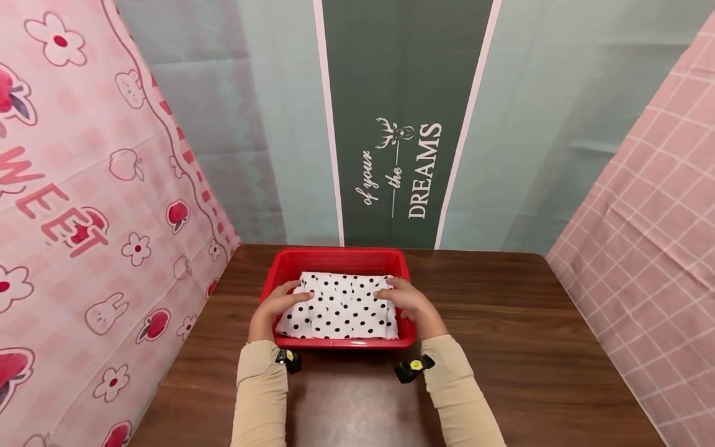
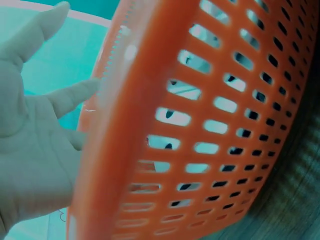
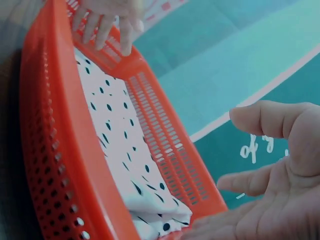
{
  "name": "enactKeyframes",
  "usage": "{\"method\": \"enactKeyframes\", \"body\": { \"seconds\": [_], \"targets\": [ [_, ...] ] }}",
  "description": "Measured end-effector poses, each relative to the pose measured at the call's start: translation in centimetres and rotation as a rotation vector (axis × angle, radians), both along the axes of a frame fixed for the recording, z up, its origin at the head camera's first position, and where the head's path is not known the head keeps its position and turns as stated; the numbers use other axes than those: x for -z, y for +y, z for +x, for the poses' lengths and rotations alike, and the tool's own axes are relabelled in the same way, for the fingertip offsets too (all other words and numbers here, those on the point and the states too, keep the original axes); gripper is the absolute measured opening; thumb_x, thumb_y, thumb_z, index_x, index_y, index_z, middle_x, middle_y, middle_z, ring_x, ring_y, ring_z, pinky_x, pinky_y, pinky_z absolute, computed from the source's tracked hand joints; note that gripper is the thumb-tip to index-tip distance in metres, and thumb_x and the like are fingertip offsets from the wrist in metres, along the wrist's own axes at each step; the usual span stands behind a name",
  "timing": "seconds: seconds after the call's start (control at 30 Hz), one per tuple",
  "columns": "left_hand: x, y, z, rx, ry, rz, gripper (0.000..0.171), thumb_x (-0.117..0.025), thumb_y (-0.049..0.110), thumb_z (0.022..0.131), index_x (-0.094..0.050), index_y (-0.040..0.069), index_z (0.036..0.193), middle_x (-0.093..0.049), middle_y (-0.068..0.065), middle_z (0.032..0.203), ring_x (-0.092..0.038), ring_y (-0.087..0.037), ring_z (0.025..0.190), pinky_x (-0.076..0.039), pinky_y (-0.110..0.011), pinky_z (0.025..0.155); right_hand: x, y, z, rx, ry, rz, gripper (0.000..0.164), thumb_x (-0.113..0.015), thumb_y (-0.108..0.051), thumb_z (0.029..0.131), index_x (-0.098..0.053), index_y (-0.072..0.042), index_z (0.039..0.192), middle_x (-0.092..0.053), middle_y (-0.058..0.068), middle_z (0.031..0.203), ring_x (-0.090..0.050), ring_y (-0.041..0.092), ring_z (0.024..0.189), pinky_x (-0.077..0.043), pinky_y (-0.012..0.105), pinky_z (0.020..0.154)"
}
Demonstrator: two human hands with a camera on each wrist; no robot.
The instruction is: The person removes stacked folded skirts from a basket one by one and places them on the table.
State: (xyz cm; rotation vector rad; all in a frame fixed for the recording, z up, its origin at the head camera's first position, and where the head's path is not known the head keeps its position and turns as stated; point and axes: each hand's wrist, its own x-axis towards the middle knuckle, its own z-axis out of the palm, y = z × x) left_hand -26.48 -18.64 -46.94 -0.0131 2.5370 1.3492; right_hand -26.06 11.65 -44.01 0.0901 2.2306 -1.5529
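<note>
The cloth (image 1: 345, 313) is in the basket (image 1: 335, 343), with maybe just smoothing to go, and the left hand (image 1: 279, 302) and right hand (image 1: 412, 299), loosely spread, hold nothing at its two ends.

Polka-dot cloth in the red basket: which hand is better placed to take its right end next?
Probably the right hand: it is at the right end of the cloth, thumb and fingers apart; the left hand is at the opposite end.

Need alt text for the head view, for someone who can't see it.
The left hand and right hand are over opposite ends of a dotted white cloth in a red basket on a brown table.
</note>
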Motion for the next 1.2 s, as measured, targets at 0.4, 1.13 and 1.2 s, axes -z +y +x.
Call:
{"method": "enactKeyframes", "body": {
  "seconds": [0.4, 1.13, 1.2],
  "targets": [
    [0.2, 0.1, -0.3, 0.047, -0.111, -0.070, 0.072, -0.066, 0.030, 0.084, -0.035, -0.001, 0.141, -0.034, -0.027, 0.140, -0.034, -0.041, 0.124, -0.035, -0.056, 0.094, 1.7, -1.7, -0.5, 0.051, -0.061, 0.033, 0.070, -0.062, -0.020, 0.085, -0.029, 0.008, 0.140, -0.028, 0.025, 0.142, -0.033, 0.046, 0.123, -0.032, 0.068, 0.086],
    [1.4, -1.1, -1.5, 0.064, -0.210, 0.143, 0.072, -0.066, 0.029, 0.086, -0.033, 0.001, 0.143, -0.025, -0.026, 0.145, -0.022, -0.042, 0.131, -0.024, -0.056, 0.101, 3.2, -1.5, -0.9, 0.078, -0.098, -0.032, 0.066, -0.063, -0.023, 0.085, -0.035, 0.005, 0.138, -0.035, 0.024, 0.138, -0.036, 0.041, 0.120, -0.032, 0.065, 0.089],
    [1.6, -1.1, -1.5, 0.073, -0.217, 0.139, 0.071, -0.066, 0.029, 0.086, -0.034, 0.001, 0.142, -0.026, -0.026, 0.144, -0.023, -0.041, 0.131, -0.024, -0.056, 0.102, 3.5, -1.5, -0.9, 0.069, -0.098, -0.048, 0.066, -0.064, -0.023, 0.085, -0.035, 0.005, 0.138, -0.033, 0.024, 0.140, -0.032, 0.042, 0.124, -0.027, 0.069, 0.090]
  ]
}}
